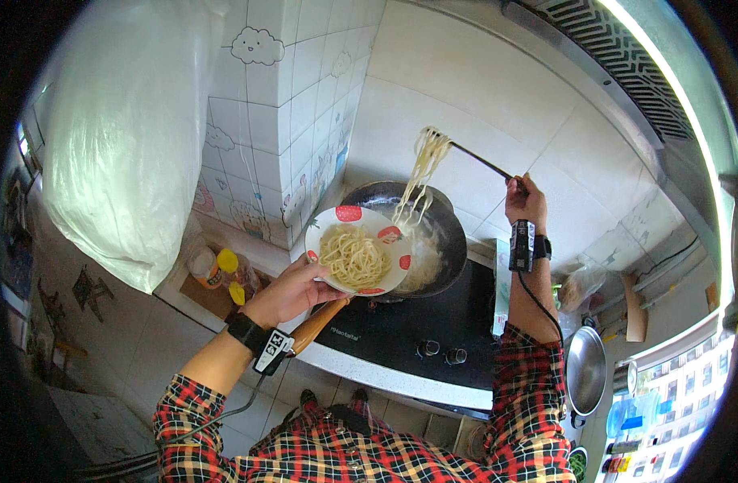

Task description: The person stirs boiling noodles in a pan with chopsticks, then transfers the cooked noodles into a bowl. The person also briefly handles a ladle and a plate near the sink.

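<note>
My left hand [302, 282] grips the near-left rim of a white bowl with red strawberry prints [395, 279]. Cooked noodles [355, 258] are heaped inside it. Behind and partly under the bowl sits a dark wok [456, 241] with pale, steaming liquid and more noodles; its wooden handle [320, 323] points toward me, below my left hand. My right hand [526, 202] is closed around dark chopsticks [483, 160], raised above the wok's right side. From their tips a bundle of noodles [426, 163] hangs down toward the wok, beside the bowl's upper right.
Under the wok is a black glass gas cooktop [399, 338] with two knobs. Jars with yellow lids [227, 261] stand left on the counter. A large plastic bag [127, 151] hangs at upper left. The range hood [616, 72] juts out at upper right; a steel pan [586, 369] lies far right.
</note>
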`<state>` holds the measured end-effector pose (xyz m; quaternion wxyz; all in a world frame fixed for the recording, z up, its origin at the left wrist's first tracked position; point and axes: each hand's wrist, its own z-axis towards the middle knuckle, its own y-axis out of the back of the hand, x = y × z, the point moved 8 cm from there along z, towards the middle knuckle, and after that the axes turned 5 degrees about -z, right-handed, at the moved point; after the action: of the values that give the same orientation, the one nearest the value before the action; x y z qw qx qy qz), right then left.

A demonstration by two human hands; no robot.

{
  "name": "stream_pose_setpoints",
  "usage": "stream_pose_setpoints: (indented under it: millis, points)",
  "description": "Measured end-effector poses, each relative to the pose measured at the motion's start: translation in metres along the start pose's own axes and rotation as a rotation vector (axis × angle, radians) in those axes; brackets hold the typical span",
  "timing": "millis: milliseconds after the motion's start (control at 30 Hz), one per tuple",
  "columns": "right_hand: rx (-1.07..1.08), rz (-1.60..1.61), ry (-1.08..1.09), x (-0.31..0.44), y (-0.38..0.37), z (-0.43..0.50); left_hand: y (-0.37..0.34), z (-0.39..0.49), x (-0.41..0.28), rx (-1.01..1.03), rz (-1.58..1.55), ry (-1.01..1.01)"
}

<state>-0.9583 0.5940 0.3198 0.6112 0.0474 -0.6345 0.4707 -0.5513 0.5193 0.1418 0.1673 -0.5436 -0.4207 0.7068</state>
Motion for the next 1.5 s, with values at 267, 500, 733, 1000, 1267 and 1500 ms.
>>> stream_pose_setpoints:
  millis: [267, 500, 733, 1000, 1267, 1500]
  points:
    - [0.229, 0.048, 0.056, 0.078, -0.088, -0.033, -0.002, 0.004, 0.001, 0.020, -0.007, 0.014]
    - [0.372, -0.096, 0.270, 0.138, -0.154, -0.093, -0.014, 0.004, 0.001, 0.105, -0.023, 0.025]
    - [0.252, -0.225, 0.173, 0.083, -0.120, -0.132, -0.017, 0.002, 0.000, 0.116, -0.043, 0.037]
    - [0.334, -0.855, 0.071, 0.013, -0.135, -0.174, -0.014, 0.002, 0.001, 0.108, -0.041, 0.023]
    - [0.479, -0.965, 0.136, 0.036, -0.173, -0.189, -0.005, 0.003, 0.002, 0.035, 0.002, 0.007]
    - [0.419, -0.836, 0.131, 0.050, -0.141, -0.165, -0.001, 0.002, 0.001, 0.084, 0.002, -0.020]
